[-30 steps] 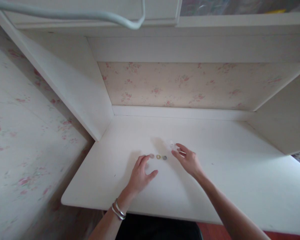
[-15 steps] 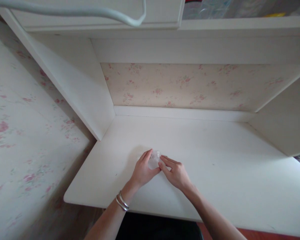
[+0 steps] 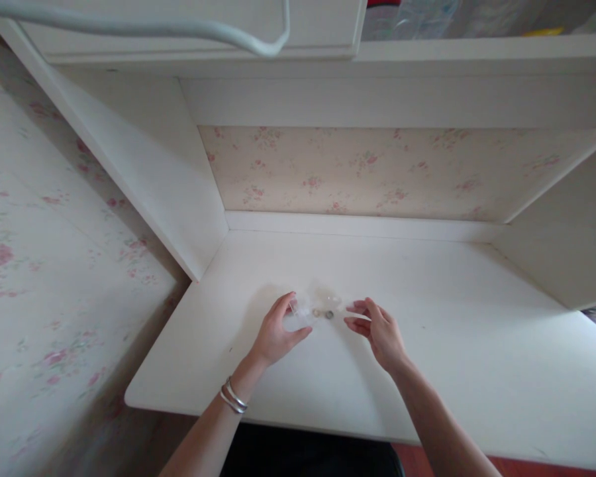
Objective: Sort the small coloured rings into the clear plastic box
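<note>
2 small round pieces lie on the white table (image 3: 451, 371) between the person's hands: a pale ring (image 3: 316, 313) and, just to its right, a dark ring (image 3: 329, 315). together they make a short row running left to right, across the person's view, roughly level with the fingertips of both hands. neither has a long axis to speak of. the pale ring is nearer the left hand (image 3: 278, 334), a little beyond and to the right of its thumb tip; the dark ring is nearer the right hand (image 3: 383, 332), short of its fingertips, with bare table between.

the left hand is curved in a broad c, thumb well apart from the fingers, and holds a clear plastic piece (image 3: 300, 313) in that gap, close beside the pale ring. the right hand has its fingers parted and slightly bent, pointing left towards the row. a faint see-through item (image 3: 334, 302) shows by its fingertips, but it is so transparent and blurred that i cannot tell whether the right hand grips it or is only near it. 2 silver bangles (image 3: 234, 396) circle the left wrist.
</note>
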Action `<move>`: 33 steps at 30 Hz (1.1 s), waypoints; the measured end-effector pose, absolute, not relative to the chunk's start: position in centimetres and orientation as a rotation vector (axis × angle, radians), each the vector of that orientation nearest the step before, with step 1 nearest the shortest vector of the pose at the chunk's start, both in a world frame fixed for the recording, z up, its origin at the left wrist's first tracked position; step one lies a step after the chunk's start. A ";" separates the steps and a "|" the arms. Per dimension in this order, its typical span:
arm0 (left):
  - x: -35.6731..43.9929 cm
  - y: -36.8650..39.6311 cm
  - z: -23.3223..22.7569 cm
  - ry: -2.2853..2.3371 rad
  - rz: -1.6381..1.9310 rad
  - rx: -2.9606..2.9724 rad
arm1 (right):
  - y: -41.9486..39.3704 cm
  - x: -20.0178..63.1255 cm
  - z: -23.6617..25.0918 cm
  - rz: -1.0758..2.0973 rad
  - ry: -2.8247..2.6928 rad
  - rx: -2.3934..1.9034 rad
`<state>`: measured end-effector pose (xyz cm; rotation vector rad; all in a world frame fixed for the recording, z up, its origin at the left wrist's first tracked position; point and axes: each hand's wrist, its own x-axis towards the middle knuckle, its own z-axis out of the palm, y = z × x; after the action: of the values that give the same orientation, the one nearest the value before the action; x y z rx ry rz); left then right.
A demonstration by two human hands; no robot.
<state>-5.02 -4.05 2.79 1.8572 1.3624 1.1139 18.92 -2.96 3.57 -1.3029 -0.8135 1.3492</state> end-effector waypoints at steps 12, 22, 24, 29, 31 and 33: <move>-7.0 1.8 1.0 1.396 0.956 1.863 | -3.2 25.2 -2.2 0.806 -0.976 -1.777; -7.6 5.4 -1.6 1.463 0.871 2.020 | -3.8 25.3 -1.4 0.575 -1.231 -2.113; -7.8 5.9 -1.9 1.465 0.878 2.065 | -3.7 25.2 -1.3 0.571 -1.224 -2.124; -8.3 6.9 -2.2 1.410 0.814 2.014 | -3.7 25.0 -1.2 0.555 -1.198 -2.138; -8.3 6.9 -2.3 1.387 0.810 1.979 | -3.7 24.9 -1.2 0.531 -1.220 -2.138; -8.2 6.7 -2.4 1.409 0.810 1.972 | -3.7 24.8 -1.3 0.515 -1.238 -2.136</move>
<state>-8.25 6.71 -2.43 1.9720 1.4093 0.8095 24.81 -3.74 -1.28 -2.1359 -1.2379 0.5149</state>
